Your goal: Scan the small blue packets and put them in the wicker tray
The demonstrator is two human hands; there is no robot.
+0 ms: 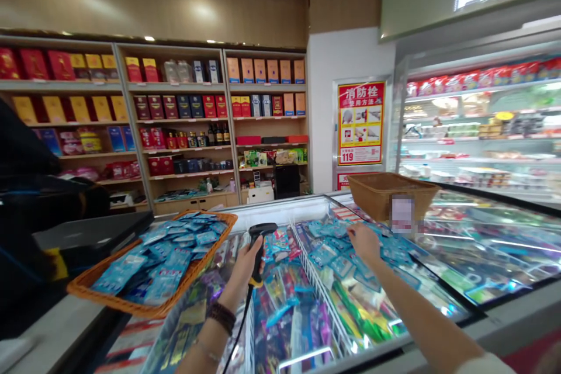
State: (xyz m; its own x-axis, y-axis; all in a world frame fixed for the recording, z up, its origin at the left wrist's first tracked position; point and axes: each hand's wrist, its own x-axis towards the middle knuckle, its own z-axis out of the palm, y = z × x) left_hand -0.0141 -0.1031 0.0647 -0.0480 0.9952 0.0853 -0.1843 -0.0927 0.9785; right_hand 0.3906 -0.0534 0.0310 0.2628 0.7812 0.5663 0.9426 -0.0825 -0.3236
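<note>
My left hand [248, 262] is wrapped round the grip of a black barcode scanner [262, 228], whose cable hangs down past my wrist. The scanner is above the chest freezer, beside a pink-and-blue packet [280, 242]. My right hand [363, 241] hovers at a spread of small blue packets [326, 252] on the freezer's right half. Its fingers are curled together, and I cannot make out what, if anything, they hold. Left of the scanner, an orange wicker basket [79, 287] is heaped with similar blue packets [169, 257].
A brown basket [372, 196] with a label stands behind my right hand. White wire dividers [322, 280] split the freezer's colourful packs. A dark flat device [92, 234] is behind the wicker basket. Shelves of boxes [179, 106] line the wall, and a lit refrigerated display [482, 128] is at right.
</note>
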